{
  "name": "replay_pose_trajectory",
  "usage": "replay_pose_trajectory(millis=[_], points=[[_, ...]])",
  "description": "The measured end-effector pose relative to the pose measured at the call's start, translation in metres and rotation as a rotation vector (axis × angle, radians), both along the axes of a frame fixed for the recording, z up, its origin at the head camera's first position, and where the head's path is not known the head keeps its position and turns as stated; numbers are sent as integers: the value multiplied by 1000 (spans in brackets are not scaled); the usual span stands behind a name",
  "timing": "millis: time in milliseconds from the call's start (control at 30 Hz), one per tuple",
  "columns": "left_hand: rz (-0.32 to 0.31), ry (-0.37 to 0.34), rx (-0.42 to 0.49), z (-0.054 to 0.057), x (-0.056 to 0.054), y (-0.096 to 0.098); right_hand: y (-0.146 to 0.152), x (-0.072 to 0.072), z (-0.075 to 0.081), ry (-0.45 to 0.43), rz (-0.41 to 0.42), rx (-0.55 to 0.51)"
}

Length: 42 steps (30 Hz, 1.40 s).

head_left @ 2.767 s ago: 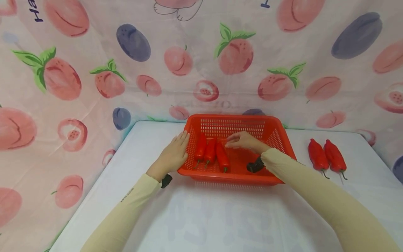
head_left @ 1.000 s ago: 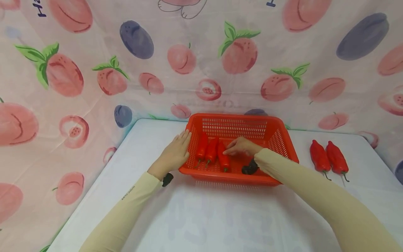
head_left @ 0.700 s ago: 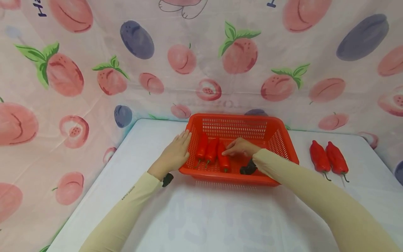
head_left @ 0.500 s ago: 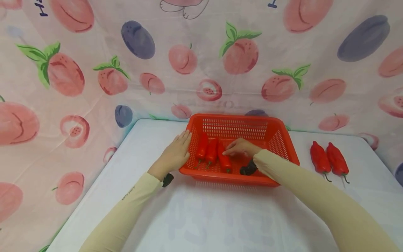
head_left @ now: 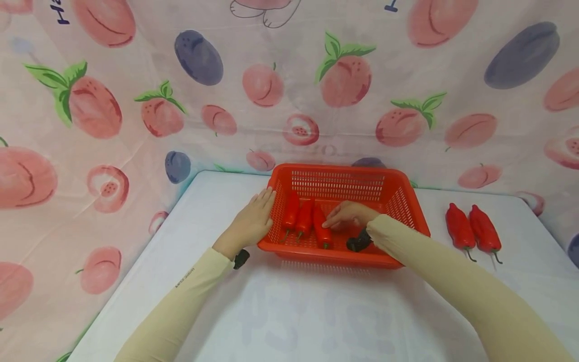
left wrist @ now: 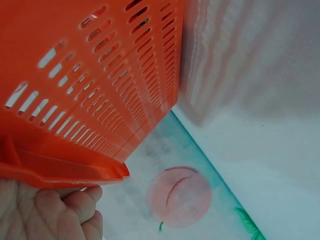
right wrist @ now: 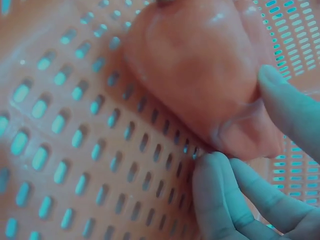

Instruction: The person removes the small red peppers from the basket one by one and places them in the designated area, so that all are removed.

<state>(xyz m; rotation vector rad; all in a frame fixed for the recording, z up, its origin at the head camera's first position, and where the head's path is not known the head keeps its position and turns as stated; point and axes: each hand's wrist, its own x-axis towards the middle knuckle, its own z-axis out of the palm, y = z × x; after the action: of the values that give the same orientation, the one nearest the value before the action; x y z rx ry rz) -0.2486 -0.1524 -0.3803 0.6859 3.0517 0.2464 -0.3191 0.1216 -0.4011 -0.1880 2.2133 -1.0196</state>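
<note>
Pinches the rightmost pepper (head_left: 322,234) in the basket (head_left: 334,255), just lower right of frame centre, with right-hand fingers (head_left: 336,217); rests straight left-hand fingers (head_left: 264,199) against its left rim, with two red peppers (head_left: 460,229) at far right

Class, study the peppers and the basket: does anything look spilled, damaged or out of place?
Nothing stands out. Three peppers lie side by side in the basket, which stands upright on the table; two more peppers lie together to its right. No damage shows.
</note>
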Motion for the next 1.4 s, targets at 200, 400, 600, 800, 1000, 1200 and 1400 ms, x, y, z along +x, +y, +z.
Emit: replay_pose_trajectory(millis=[200,400,600,800,1000,1200,1400], points=[[1,2,1,0,0,0,-4,1,-3,33,-5,15],[-1,5,3,1,1,0,-10,1,-3,86,-19,43],[-5,7,12,2,1,1,-8,0,-3,69,-59,5],[-5,14,8,2,1,0,-6,-4,-4,65,-77,-11],[1,24,2,1,1,0,-6,-6,-4,24,-110,-52],[5,16,4,2,1,0,-7,-8,-6,22,-115,-52],[5,5,0,3,1,1,-7,-9,-6,15,-84,-20]])
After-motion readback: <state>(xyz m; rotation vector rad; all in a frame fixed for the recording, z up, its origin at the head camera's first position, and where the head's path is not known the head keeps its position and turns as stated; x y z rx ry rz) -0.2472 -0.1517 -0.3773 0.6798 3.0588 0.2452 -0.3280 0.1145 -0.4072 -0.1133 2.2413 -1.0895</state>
